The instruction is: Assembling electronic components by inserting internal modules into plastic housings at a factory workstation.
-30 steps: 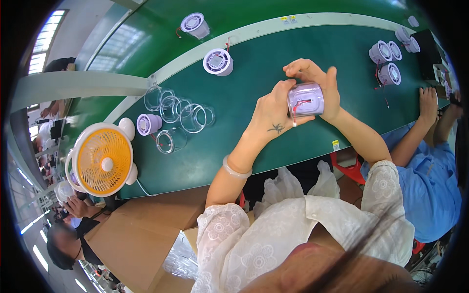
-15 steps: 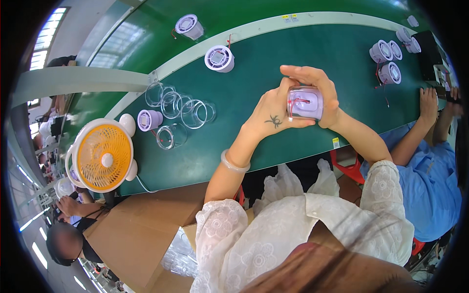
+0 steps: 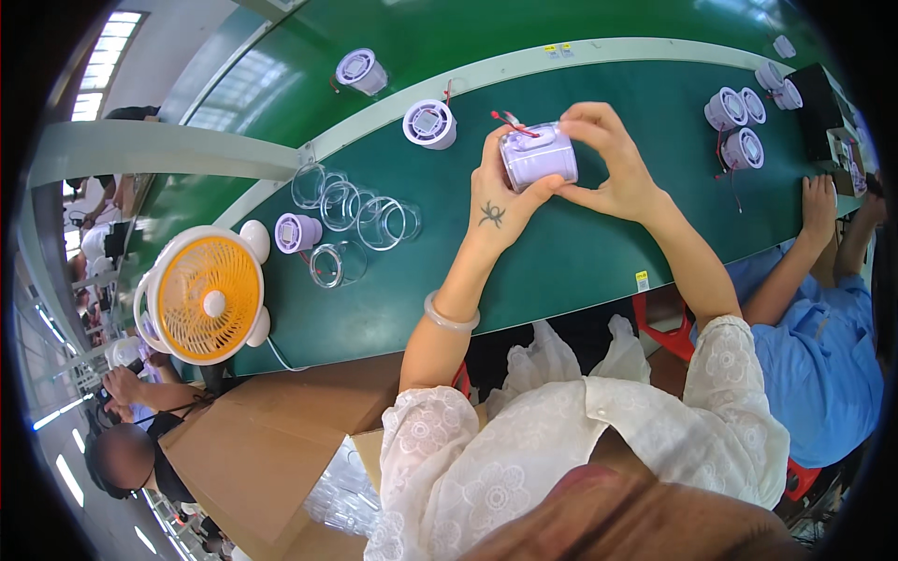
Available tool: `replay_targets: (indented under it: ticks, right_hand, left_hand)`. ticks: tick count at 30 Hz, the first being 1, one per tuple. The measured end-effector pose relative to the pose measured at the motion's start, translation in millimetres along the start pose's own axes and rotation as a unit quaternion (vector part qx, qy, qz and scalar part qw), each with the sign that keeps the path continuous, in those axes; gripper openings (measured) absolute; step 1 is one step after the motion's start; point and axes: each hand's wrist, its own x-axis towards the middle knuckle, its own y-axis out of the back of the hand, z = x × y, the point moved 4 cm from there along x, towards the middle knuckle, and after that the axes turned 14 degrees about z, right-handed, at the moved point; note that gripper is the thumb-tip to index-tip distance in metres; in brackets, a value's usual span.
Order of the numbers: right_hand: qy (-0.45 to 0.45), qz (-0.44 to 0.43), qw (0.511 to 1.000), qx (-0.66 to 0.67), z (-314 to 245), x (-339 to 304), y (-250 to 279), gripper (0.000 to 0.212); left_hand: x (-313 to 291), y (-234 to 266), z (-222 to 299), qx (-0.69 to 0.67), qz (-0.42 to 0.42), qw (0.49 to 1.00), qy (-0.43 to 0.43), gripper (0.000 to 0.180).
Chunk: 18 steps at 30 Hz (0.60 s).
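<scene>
Over the green bench I hold up a lavender cylindrical housing (image 3: 543, 165) with a clear plastic cup around it. It lies tilted on its side, and red wires (image 3: 514, 123) stick out at its upper left. My left hand (image 3: 499, 198) is closed around its left side, thumb underneath. My right hand (image 3: 619, 173) is curved around the other end, with fingertips at the upper edge and thumb at the lower edge. Similar lavender housings (image 3: 430, 124) and clear plastic cups (image 3: 382, 224) rest on the bench to the left.
A white and orange fan (image 3: 210, 297) stands at the left edge of the green table (image 3: 561, 257). Below it, an open cardboard box (image 3: 290, 411) holds clear plastic pieces. More lavender housings (image 3: 744, 148) sit at the right, near a co-worker's hand (image 3: 818, 201). A pale rail (image 3: 645, 50) crosses the back.
The housing in its cup has moved left and away from me and has turned, so its wires now point to the upper left. My right hand has shifted to its right end.
</scene>
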Motion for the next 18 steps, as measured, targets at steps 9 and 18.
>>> replay_targets:
  ticks: [9, 18]
  right_hand:
    - [-0.496, 0.069, 0.56, 0.66, 43.0, -27.7, -17.7, 0.058]
    - [-0.498, 0.061, 0.477, 0.721, 43.4, -29.1, -19.5, 0.066]
  left_hand:
    - [0.3, 3.1, 8.5, -0.067, -0.033, 0.997, -0.016, 0.077]
    - [0.5, 4.3, 7.6, -0.041, -0.026, 0.999, -0.017, 0.062]
